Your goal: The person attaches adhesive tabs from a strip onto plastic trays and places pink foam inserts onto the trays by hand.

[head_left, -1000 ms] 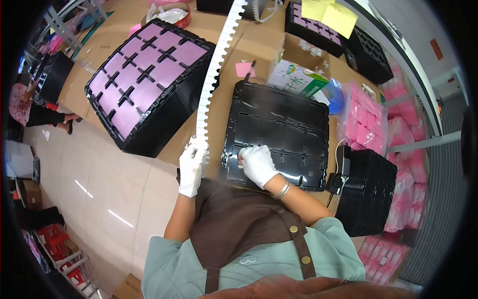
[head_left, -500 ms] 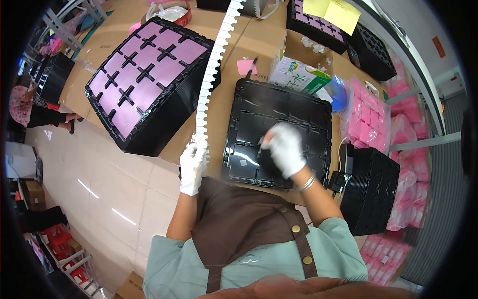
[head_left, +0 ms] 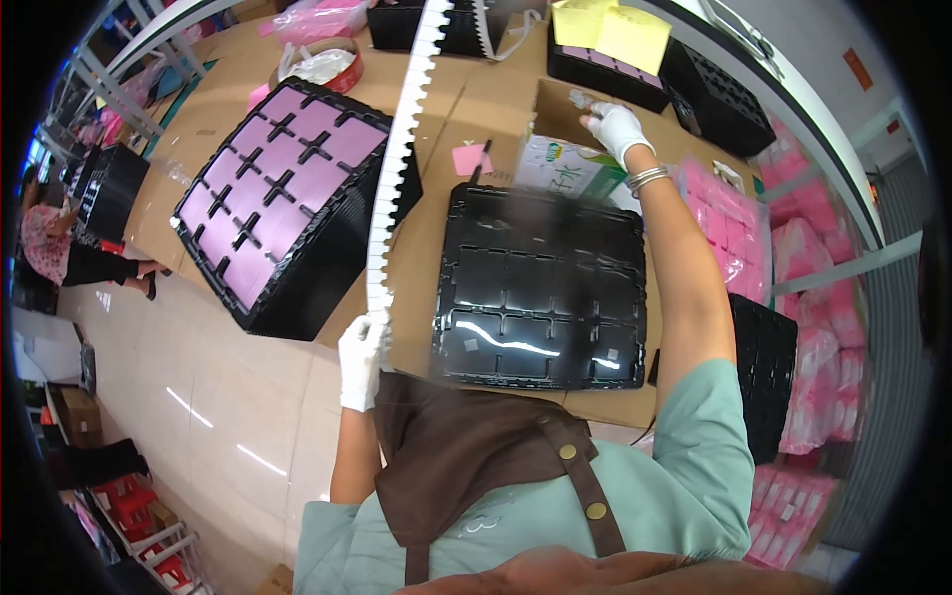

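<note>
Left hand, gloved in white, has its fingers closed on the bottom end of a long white toothed strip, which runs up the view past the pink-topped black stack. Right hand is over the open cardboard box, fingers kinda half curled, but they're pretty small there so I can't tell if they're pinching anything. Black tray lies on the table, right in front of the apron.

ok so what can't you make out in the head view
Head view:
White strip: far end cut off by top edge.
Right hand: too small to tell whether it holds anything.
Cardboard box: inside partly hidden by that hand.
Black stack: left side behind right arm.
</note>
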